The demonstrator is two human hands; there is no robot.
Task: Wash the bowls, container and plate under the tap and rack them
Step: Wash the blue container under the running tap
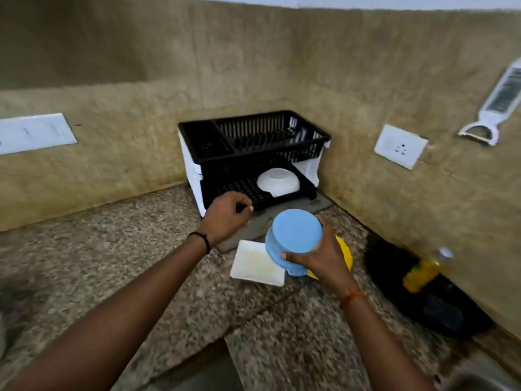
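Both arms reach forward over the speckled stone counter (84, 263) toward the corner. The right hand (321, 259) grips a blue container (293, 238), turned so its flat blue face looks up at the camera; the thumb curls over its lower edge and the fingers wrap round the far right side, mostly hidden behind it. The left hand (225, 218) hangs above the counter just in front of the black dish rack (253, 153), its fingers curled in and holding nothing that can be seen. A white bowl (277, 182) sits upside down on the rack's lower shelf. A white square plate (258, 263) lies on the counter below the container, its right edge covered by it. Something yellow (345, 255) shows behind the right hand, too hidden to identify. A blurred bottle of yellow liquid (423, 273) stands at the right against a dark, indistinct object (439, 311). A peeler (496, 105) hangs on the wall, cut off by the frame edge.
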